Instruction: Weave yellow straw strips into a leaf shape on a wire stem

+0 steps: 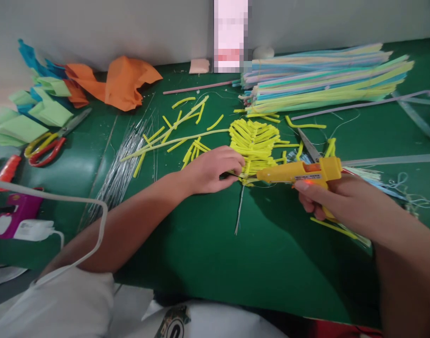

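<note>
A leaf shape of yellow pipe cleaners (255,141) lies flat on the green table, with a thin wire stem (239,211) pointing toward me. My left hand (216,169) is at the leaf's lower left edge, thumb and fingers pinched together; what is between them is too small to make out. Wrapped in my right hand (324,197) is a yellow glue gun (306,171), a clear glue stick (387,160) running out of its back. The nozzle points left and meets the base of the leaf near the stem. Cut yellow pieces (195,150) are scattered around the leaf.
Bundled pastel pipe cleaners (327,80) lie at the back right. On the left are loose wires (125,159), scissors (54,141), orange paper (125,84), green paper (20,126) and a purple power strip (15,213). A white cable (104,225) crosses over my left arm. A blade (308,145) points up behind the glue gun.
</note>
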{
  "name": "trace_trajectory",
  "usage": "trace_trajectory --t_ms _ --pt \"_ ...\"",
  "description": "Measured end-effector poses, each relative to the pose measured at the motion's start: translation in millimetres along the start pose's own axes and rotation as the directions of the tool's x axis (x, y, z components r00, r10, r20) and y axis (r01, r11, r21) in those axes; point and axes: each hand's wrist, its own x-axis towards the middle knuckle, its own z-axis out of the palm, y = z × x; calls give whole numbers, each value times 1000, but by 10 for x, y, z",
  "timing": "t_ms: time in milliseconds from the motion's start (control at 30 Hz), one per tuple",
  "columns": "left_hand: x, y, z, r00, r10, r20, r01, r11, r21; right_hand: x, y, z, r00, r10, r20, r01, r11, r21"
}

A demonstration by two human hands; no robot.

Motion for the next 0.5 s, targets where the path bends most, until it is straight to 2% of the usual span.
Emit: trace_trajectory --t_ms 100,500 --pt "-1 -6 3 1000 1 -2 -1 1000 -10 3 -23 -16 999 47 21 -47 999 -15" --pt "6 2 -3 1000 -3 7 3 1000 -2 -8 -28 -2 999 32 13 -32 999 -41"
